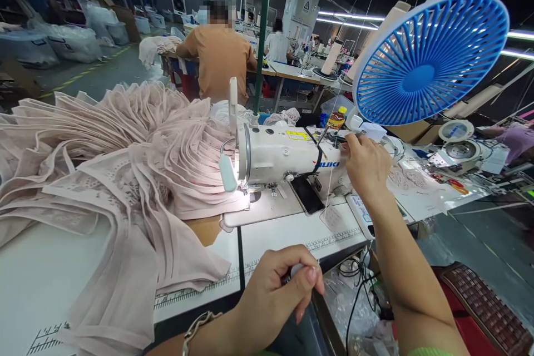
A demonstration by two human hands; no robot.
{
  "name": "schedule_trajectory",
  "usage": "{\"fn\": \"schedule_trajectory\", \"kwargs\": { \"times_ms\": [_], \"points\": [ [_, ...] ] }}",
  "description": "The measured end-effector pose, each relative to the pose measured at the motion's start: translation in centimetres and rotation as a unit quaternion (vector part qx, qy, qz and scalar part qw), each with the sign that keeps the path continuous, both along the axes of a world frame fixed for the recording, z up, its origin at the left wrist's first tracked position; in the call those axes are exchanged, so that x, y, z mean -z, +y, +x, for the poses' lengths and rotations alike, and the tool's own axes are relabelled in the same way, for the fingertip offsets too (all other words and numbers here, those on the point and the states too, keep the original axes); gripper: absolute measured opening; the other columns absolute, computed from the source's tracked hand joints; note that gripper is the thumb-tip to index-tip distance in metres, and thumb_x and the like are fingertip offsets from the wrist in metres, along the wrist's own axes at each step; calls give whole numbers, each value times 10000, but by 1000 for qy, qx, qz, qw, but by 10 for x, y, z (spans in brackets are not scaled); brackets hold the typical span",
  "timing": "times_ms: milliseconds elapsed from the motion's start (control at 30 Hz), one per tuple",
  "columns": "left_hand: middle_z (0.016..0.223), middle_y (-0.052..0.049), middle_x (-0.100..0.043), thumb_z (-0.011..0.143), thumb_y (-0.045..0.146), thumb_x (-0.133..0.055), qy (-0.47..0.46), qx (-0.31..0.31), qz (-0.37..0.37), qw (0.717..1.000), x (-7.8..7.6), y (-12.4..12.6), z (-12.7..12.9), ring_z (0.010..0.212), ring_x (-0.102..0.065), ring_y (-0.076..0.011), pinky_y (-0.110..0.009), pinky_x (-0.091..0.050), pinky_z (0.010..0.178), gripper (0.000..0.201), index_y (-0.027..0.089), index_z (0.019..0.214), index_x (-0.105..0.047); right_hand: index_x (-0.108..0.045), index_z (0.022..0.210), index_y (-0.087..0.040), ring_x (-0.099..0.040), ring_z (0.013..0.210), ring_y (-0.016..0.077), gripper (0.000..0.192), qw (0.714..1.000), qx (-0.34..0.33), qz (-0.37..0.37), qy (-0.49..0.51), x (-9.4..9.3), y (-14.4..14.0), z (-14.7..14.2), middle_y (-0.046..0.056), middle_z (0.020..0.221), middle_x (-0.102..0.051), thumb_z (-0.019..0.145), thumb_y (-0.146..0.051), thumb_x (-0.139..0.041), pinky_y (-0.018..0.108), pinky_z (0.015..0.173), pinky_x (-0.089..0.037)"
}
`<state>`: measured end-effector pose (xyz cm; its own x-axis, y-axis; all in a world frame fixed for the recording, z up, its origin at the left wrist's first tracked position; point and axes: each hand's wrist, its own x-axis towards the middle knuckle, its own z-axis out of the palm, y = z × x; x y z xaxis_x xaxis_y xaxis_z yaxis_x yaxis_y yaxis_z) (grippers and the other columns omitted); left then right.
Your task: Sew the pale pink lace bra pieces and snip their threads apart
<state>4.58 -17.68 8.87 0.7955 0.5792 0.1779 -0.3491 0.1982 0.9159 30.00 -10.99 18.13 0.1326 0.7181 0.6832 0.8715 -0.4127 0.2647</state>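
Note:
My left hand (283, 289) is closed in front of the table's edge. Thumb and forefinger pinch around a small, pale, rounded thing that is mostly hidden. Reaching to the top of a white sewing machine (271, 150), my right hand (369, 167) has its fingers curled behind the blue lettering; what they grip is hidden. A white thread (330, 186) runs down the front of the machine. Left of the needle area, a large heap of pale pink fabric pieces (125, 178) covers much of the table and hangs over its front edge.
A blue fan (419, 78) stands above the right end of the machine. Under the machine's arm lies a black phone (307, 194). Orange-handled scissors (459, 186) lie farther right. A person in an orange shirt (223, 58) sits ahead. Below are black cables (361, 278) and a red seat (467, 311).

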Motion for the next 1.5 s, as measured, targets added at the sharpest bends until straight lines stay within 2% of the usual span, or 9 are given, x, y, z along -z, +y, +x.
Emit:
{"fn": "schedule_trajectory", "kwargs": {
  "times_ms": [200, 333, 467, 600, 800, 1067, 1167, 1333, 1500],
  "points": [
    [390, 70, -398, 862, 587, -581, 72, -53, -88, 992, 24, 11, -3, 370, -261, -50, -181, -172, 393, 440, 163, 742, -564, -619, 1050, -156, -537, 662, 182, 346, 989, -51, 119, 65, 65, -32, -9, 79, 782, -637, 994, -328, -324, 284, 554, -251],
    [385, 72, -397, 809, 638, -610, 110, -78, -128, 983, 38, 14, -12, 369, -227, -49, -187, -123, 382, 480, 168, 727, -553, -602, 1098, -149, -589, 661, 188, 330, 983, -110, 52, 139, 128, -52, -35, 62, 760, -655, 990, -350, -363, 279, 582, -341],
    [386, 72, -398, 801, 651, -605, 139, -78, -133, 978, 50, 10, -17, 364, -216, -48, -187, -117, 381, 490, 168, 731, -558, -624, 1019, -154, -601, 657, 178, 285, 983, -118, -35, 134, 161, -52, -52, 76, 836, -676, 980, -324, -397, 277, 557, -328],
    [380, 71, -396, 790, 682, -592, 162, -81, -112, 977, 63, 6, -18, 360, -231, -51, -188, -152, 391, 519, 169, 723, -557, -615, 978, -156, -598, 628, 171, 274, 978, -119, 14, 171, 158, -49, -48, 57, 760, -665, 969, -328, -403, 265, 555, -341],
    [382, 70, -379, 798, 692, -581, 173, -86, -108, 975, 79, 4, -25, 373, -228, -57, -195, -148, 400, 527, 173, 713, -547, -612, 955, -161, -576, 627, 178, 296, 969, -74, 181, 149, 98, -39, -27, 53, 706, -636, 955, -398, -434, 271, 562, -322],
    [431, 35, -411, 855, 654, -541, 117, -7, -12, 993, 28, -9, -35, 384, -359, -69, -226, -261, 479, 525, 167, 664, -580, -629, 987, -171, -504, 622, 160, 293, 980, -19, 159, 120, 44, -10, -24, 60, 811, -650, 955, -393, -441, 280, 542, -173],
    [410, 49, -386, 853, 664, -536, 123, -23, -35, 992, 26, -7, -30, 373, -327, -66, -223, -245, 467, 524, 171, 678, -566, -639, 945, -176, -481, 595, 154, 300, 977, -17, 169, 132, 40, -10, -19, 59, 787, -638, 959, -391, -431, 281, 540, -161],
    [376, 69, -368, 815, 691, -561, 157, -67, -89, 981, 51, 6, -26, 359, -233, -55, -205, -161, 409, 528, 172, 715, -550, -630, 977, -162, -553, 640, 192, 359, 970, -70, 168, 161, 78, -32, -28, 63, 707, -601, 974, -400, -361, 280, 553, -301],
    [373, 67, -383, 763, 667, -622, 196, -130, -156, 959, 67, 19, -33, 385, -244, -59, -196, -113, 399, 507, 169, 709, -545, -565, 1173, -120, -597, 735, 210, 318, 957, -144, -67, 241, 163, -44, -58, 101, 865, -649, 951, -259, -384, 296, 605, -432]
  ]
}}
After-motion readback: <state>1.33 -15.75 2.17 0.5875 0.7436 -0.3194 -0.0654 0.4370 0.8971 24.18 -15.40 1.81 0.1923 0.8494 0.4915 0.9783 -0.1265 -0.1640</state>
